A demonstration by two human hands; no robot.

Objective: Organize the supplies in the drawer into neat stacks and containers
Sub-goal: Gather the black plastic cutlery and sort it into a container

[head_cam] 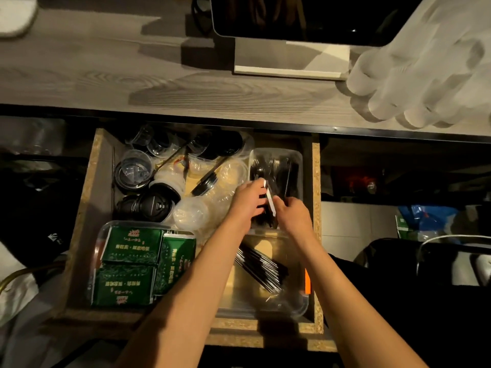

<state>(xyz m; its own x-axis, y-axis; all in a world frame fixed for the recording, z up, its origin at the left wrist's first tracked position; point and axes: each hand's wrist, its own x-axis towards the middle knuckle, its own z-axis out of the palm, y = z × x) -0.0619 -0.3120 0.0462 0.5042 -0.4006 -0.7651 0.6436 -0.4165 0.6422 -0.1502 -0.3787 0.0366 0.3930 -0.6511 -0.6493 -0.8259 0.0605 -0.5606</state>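
Pinching a white strip (270,201) between them, left hand (248,199) and right hand (291,213) reach over the cutlery tub (299,166) at the drawer's (90,181) right, seemingly to sort it in with the dark utensils.

Two bare forearms, no sleeves in view, left hand (248,199) and right hand (292,215) ungloved
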